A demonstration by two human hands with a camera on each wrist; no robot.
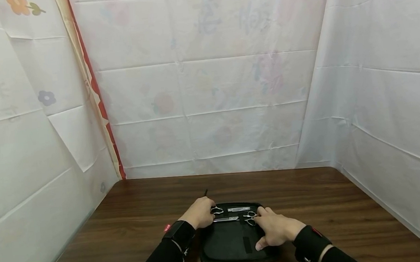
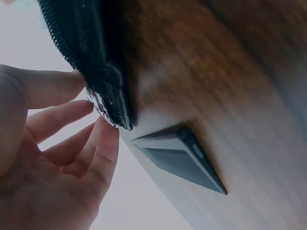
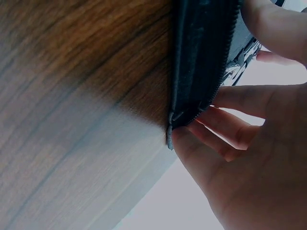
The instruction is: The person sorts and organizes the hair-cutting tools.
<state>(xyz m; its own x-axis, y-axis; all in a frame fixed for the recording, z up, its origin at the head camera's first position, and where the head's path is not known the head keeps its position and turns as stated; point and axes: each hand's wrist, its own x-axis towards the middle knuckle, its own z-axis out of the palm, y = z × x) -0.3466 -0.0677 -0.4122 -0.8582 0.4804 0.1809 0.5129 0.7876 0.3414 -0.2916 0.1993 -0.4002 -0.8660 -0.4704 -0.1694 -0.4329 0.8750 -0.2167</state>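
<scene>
A black zip case [image 1: 237, 244] lies on the table, with several silver hairdressing scissors [image 1: 226, 219] across its upper part. At the case's upper left side is my left hand [image 1: 198, 214]. In the left wrist view, its thumb and fingertips touch the case's zipped edge [image 2: 79, 36] close to a corner. My right hand [image 1: 275, 228] rests on the right side, fingers beside the scissor handles and thumb spread lower down. Its fingertips touch the zipped edge [image 3: 201, 62] in the right wrist view. Both hands partly hide the case's sides.
A dark, wedge-looking object [image 2: 184, 155] lies on the table beyond the case; its kind is unclear. Its thin tip [image 1: 205, 192] shows behind the left hand in the head view. White printed sheets [image 1: 206, 86] hang around the brown wooden table [image 1: 144, 193].
</scene>
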